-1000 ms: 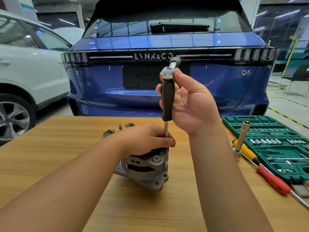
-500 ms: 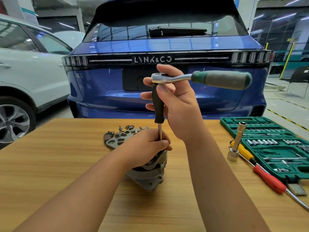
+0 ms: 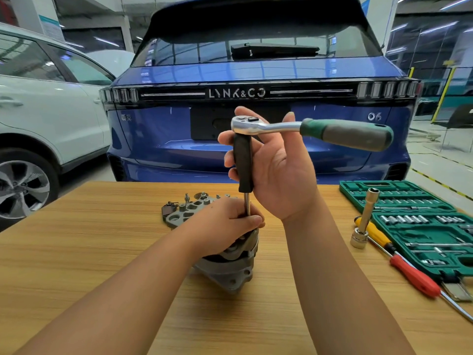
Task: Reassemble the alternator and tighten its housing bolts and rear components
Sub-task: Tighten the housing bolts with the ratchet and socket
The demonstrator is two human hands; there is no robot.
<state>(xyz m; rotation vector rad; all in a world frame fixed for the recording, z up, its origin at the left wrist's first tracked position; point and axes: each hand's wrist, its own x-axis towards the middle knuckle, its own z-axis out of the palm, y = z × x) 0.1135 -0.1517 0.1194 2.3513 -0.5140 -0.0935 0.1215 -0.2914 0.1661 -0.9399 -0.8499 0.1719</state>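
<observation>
At the middle of the wooden table sits the alternator, resting on its housing with the upper end covered by the left hand. That hand's fingers are curled over the top of the alternator and close around the thin steel shaft that rises from it. Straight up toward 12 o'clock, the shaft runs into a black grip, and on top of this sits the silver head of a ratchet, whose green and grey handle points out toward 3 o'clock. The right hand holds the black grip, its fingers wrapped loosely behind it and the thumb up beside the ratchet head.

Just behind the alternator, toward 11 o'clock, lies a grey metal plate with holes and small studs on it, partly hidden by the left hand. Out at 3 o'clock a green socket case lies open on the table with rows of sockets inside. Leaning against its near edge stands a long socket, tilted, with its wide end on the table. Beside it lie a yellow-handled screwdriver and a red-handled screwdriver, their handles pointing toward 10 o'clock.

Beyond the table at 12 o'clock stands a blue car, seen from the back, and a white car is parked at 10 o'clock.
</observation>
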